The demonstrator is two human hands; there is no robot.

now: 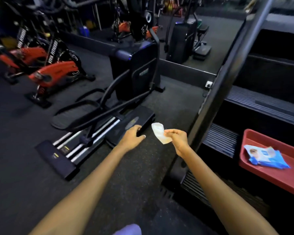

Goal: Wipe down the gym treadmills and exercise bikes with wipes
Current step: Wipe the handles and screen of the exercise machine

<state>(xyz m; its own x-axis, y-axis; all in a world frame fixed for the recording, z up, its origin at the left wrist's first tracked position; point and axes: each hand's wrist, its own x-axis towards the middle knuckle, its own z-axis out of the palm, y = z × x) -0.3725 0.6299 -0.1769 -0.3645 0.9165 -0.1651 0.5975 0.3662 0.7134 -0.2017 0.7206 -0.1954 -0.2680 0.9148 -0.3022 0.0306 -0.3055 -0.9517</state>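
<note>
**Wipe held beside the elliptical pedal**

The right hand [176, 139] pinches a white wipe [160, 132] between thumb and fingertips, holding it up just right of the elliptical trainer [134, 73]. The left hand [132, 137] reaches out, fingers loosely spread and holding nothing, at the near edge of the elliptical's right pedal [134, 122]. At far right, a blue wipes pack [265, 156] lies in a red tray [278, 180]. Red exercise bikes [54, 73] stand far left.

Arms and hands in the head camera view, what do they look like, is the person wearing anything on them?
Both forearms are bare up to the frame's lower edge: no sleeves, gloves, watch or bands show. The left hand and right hand carry no visible rings. The fingers are slim, and one pale nail shows on the left hand. The image is slightly blurred, so fine details could be missed.
</note>
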